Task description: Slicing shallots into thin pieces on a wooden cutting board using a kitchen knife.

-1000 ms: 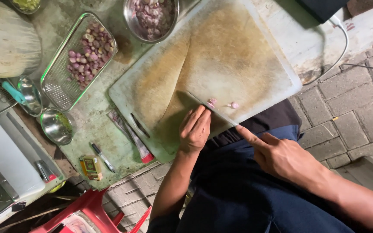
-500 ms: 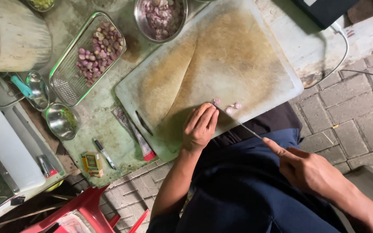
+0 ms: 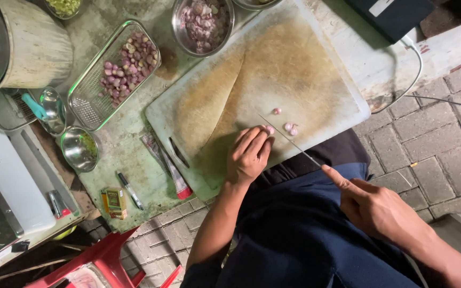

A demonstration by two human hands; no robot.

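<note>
The person stands over a large, stained white cutting board [image 3: 273,69] laid on a worn green worktop [image 3: 124,154]. The left hand [image 3: 248,156] rests palm down on the near part of the board, its fingers [image 3: 257,140] pressed together and curled over a small pinkish shallot [image 3: 269,129], pinning it to the board. The right hand [image 3: 381,209] is off the board, on the near right, closed around the handle of a thin knife [image 3: 286,140] with the forefinger stretched along its back; the blade runs out leftward and away to the board and lies just beside the left fingertips. Just right of the blade lie two small shallot pieces [image 3: 291,128], and a third bit [image 3: 277,111] sits a little farther away on the board. At the far edge of the board stands a round steel bowl [image 3: 184,40] full of cut shallot. To its left is a rectangular wire-mesh basket [image 3: 89,106] holding whole peeled shallots. Nearer on the left sit two small steel bowls [image 3: 78,149], one of them with a teal-handled tool in it. Near the board's left corner lie a foil tube with a red cap [image 3: 169,170], a pen [image 3: 129,190] and a small yellow box [image 3: 114,201]. A big pale cylindrical pot [image 3: 33,45] stands at the far left.
</note>
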